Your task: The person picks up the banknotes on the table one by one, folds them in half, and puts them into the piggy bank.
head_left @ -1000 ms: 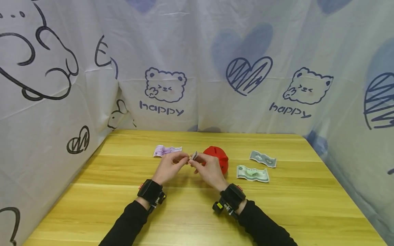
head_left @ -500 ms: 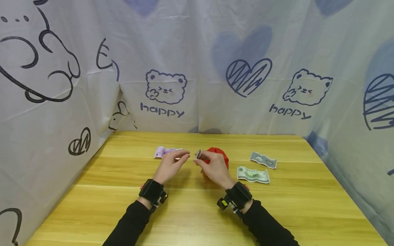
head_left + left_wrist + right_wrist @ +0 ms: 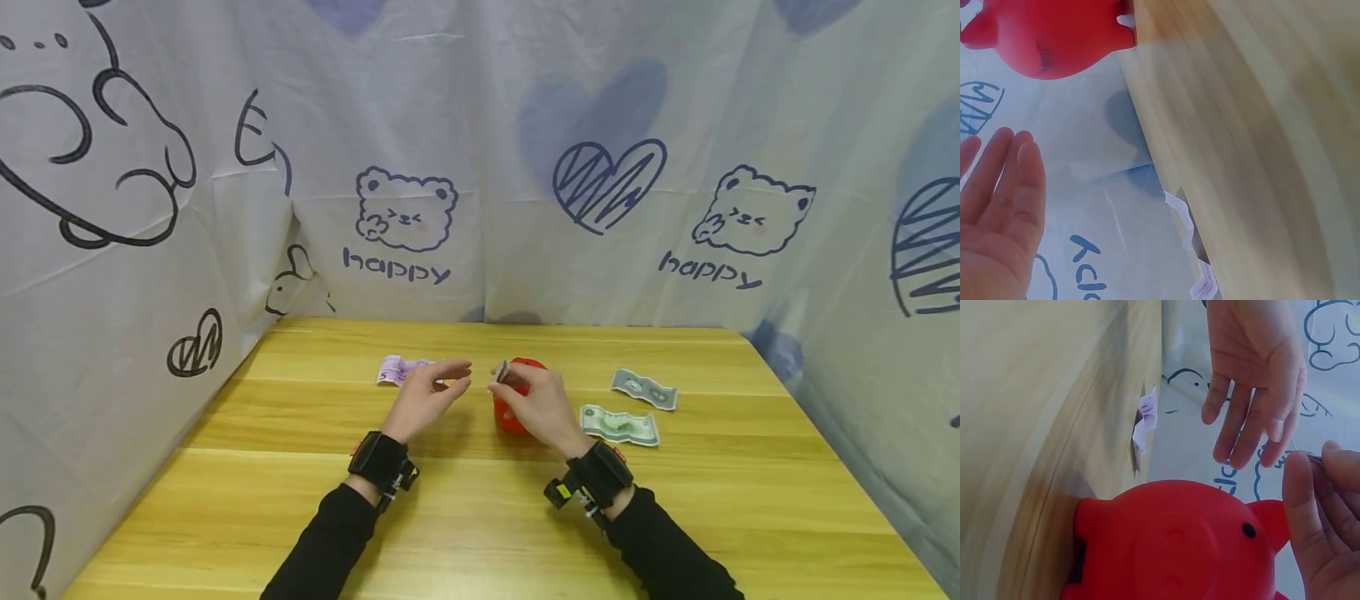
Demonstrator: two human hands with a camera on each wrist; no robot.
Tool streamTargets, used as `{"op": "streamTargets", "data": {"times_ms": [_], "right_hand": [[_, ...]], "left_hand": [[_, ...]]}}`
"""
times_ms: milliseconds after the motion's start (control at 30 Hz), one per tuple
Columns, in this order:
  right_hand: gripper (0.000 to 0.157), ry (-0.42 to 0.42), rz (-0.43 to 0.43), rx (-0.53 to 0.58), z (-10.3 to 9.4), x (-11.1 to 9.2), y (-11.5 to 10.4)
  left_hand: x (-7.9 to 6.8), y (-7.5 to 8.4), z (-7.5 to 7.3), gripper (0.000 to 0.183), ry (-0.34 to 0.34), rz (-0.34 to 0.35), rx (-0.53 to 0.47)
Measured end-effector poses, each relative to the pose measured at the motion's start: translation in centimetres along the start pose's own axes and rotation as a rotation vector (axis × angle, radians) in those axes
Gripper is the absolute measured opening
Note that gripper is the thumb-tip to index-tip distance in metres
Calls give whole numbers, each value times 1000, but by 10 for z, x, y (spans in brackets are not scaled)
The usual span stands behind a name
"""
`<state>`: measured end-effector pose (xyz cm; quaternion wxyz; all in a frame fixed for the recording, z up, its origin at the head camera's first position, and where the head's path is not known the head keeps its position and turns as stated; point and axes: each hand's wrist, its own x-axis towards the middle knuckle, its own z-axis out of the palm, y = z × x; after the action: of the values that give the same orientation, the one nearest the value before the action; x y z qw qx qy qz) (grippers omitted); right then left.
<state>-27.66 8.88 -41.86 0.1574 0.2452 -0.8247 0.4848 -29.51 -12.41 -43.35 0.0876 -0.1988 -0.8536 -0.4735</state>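
My right hand (image 3: 546, 410) pinches a small, thin greyish piece (image 3: 503, 369) between thumb and fingers; it looks like a folded banknote. In the right wrist view just its thin edge (image 3: 1314, 458) shows. Close behind and below this hand stands a red piggy bank (image 3: 509, 418), partly hidden by it. The pig's snout faces the right wrist camera, with a black eye showing. To the left, my left hand (image 3: 422, 402) hovers over the table with relaxed fingers and nothing in them. Its palm (image 3: 997, 250) appears in the left wrist view, apart from the pig.
On the wooden table (image 3: 480, 525), a purple banknote (image 3: 393, 370) lies behind my left hand, partly covered by it. A green banknote (image 3: 636, 428) and a grey one (image 3: 647, 390) lie right of the pig. A printed cloth (image 3: 495, 167) hangs around the table.
Both hands were together at the greyish piece a second ago. They have parted, and my right hand has moved right with the piece, toward the piggy bank.
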Motion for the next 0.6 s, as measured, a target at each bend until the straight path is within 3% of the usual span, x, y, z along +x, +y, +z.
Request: {"op": "streamTargets", "data": {"times_ms": [233,600], "right_hand": [[12,1,44,53,-5,2,3],[13,17,116,111,-13,5,4]], "left_hand": [[4,1,7,52,-92,37,-25],[7,5,18,68,-158,-31,-2]]}}
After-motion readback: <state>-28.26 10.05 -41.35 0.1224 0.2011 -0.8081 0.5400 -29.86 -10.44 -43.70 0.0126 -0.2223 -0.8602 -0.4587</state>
